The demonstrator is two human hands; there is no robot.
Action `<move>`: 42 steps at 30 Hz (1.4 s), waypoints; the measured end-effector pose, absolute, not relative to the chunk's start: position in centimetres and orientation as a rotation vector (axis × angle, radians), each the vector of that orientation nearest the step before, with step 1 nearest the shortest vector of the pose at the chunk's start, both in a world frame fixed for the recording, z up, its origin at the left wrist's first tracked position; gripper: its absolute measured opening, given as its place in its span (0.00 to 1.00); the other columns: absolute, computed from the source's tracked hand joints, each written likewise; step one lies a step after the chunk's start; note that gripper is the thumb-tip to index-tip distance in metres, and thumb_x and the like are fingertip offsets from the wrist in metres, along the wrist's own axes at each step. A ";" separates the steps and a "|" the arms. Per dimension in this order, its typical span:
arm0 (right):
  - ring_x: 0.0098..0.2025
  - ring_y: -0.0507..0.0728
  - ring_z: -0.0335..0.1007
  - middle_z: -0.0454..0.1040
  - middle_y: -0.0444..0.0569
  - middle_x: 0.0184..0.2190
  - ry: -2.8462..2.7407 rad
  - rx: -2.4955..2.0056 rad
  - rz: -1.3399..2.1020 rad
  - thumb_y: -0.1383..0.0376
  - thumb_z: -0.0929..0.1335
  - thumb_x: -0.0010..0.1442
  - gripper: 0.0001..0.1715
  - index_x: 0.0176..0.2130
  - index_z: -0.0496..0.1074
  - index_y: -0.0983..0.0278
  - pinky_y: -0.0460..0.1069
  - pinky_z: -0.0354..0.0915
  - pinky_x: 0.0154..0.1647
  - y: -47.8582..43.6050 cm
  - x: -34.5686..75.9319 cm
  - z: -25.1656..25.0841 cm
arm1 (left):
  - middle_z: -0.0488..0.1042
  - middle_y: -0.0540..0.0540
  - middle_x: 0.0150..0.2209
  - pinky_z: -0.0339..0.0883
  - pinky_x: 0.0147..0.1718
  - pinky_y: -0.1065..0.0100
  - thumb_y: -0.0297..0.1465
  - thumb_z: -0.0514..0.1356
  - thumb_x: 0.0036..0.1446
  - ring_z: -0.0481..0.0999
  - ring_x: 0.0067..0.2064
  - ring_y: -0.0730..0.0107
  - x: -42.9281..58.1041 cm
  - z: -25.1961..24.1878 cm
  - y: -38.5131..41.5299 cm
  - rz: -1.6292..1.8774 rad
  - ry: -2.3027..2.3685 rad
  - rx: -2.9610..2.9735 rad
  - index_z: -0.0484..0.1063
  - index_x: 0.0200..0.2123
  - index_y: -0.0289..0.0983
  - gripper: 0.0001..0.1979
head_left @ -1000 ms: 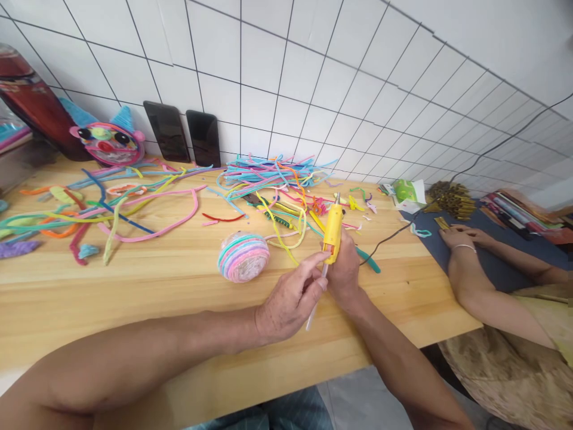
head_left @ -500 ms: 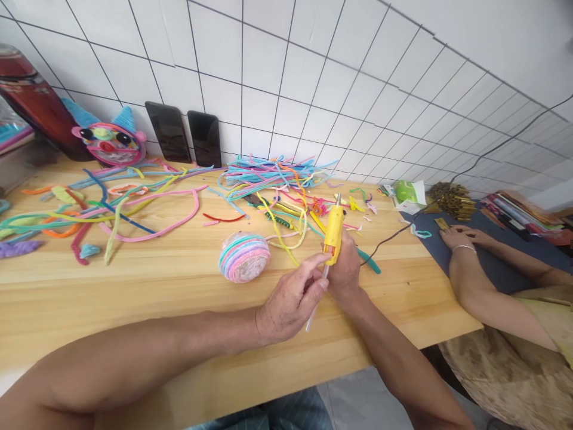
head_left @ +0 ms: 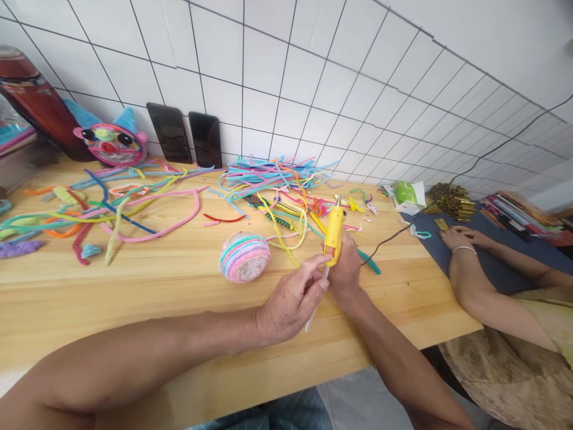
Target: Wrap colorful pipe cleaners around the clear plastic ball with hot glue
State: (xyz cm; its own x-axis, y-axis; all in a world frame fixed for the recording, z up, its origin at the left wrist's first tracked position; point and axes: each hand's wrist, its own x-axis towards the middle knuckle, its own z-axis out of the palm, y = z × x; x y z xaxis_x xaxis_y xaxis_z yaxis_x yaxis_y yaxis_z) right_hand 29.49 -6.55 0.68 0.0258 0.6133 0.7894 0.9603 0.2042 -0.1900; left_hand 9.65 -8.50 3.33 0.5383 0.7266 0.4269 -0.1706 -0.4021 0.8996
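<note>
The person's right grip [head_left: 347,269] is clasped round the yellow glue gun [head_left: 333,233], whose long axis runs near to far, its metal nozzle [head_left: 338,200] at the far end toward the tiled wall [head_left: 264,65]. The left grip [head_left: 290,301] comes in from the near left, thumb and fingers pinched on the clear glue stick [head_left: 309,323]; the stick leaves the gun's rear roughly in line with the barrel, its free end slanting near and a little left. The left index fingertip is at the back of the gun's body.

The striped fuzzy ball [head_left: 244,258] rests on the bench [head_left: 147,292] to the left of the gun, apart from both hands, with the left hand the nearer. Beyond lie a heap of pipe cleaners [head_left: 264,173] and, far left, a blue-eared craft face [head_left: 117,145] beside two phones [head_left: 169,132] against the wall. On the right, a co-worker's hands [head_left: 457,237] rest over a dark mat [head_left: 434,251]
</note>
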 end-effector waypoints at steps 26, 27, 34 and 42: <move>0.50 0.66 0.82 0.84 0.55 0.52 -1.692 -1.489 -0.547 0.62 0.64 0.76 0.29 0.72 0.60 0.56 0.61 0.81 0.51 -6.6 29.2 1.2 | 0.73 0.52 0.36 0.69 0.42 0.68 0.32 0.55 0.79 0.73 0.37 0.71 9.5 3.6 -8.4 1.055 0.472 1.751 0.67 0.71 0.40 0.21; 0.50 0.66 0.82 0.84 0.55 0.52 -1.691 -1.486 -0.551 0.62 0.64 0.76 0.28 0.71 0.61 0.56 0.61 0.81 0.51 -6.6 29.2 1.2 | 0.73 0.52 0.36 0.69 0.42 0.68 0.32 0.55 0.79 0.73 0.36 0.71 9.5 3.6 -8.4 1.064 0.467 1.754 0.66 0.71 0.40 0.21; 0.51 0.65 0.83 0.84 0.55 0.55 -1.722 -1.434 -0.579 0.63 0.66 0.76 0.31 0.73 0.59 0.55 0.60 0.82 0.51 -6.6 29.4 1.3 | 0.73 0.52 0.36 0.69 0.40 0.69 0.32 0.55 0.79 0.73 0.36 0.70 9.5 3.4 -8.4 1.071 0.476 1.779 0.66 0.72 0.41 0.22; 0.54 0.66 0.83 0.83 0.56 0.56 -1.741 -1.472 -0.600 0.64 0.64 0.75 0.33 0.74 0.56 0.55 0.61 0.81 0.53 -6.7 29.5 1.2 | 0.73 0.53 0.36 0.69 0.42 0.68 0.31 0.55 0.79 0.73 0.36 0.71 9.6 3.3 -8.5 1.101 0.458 1.771 0.66 0.72 0.41 0.22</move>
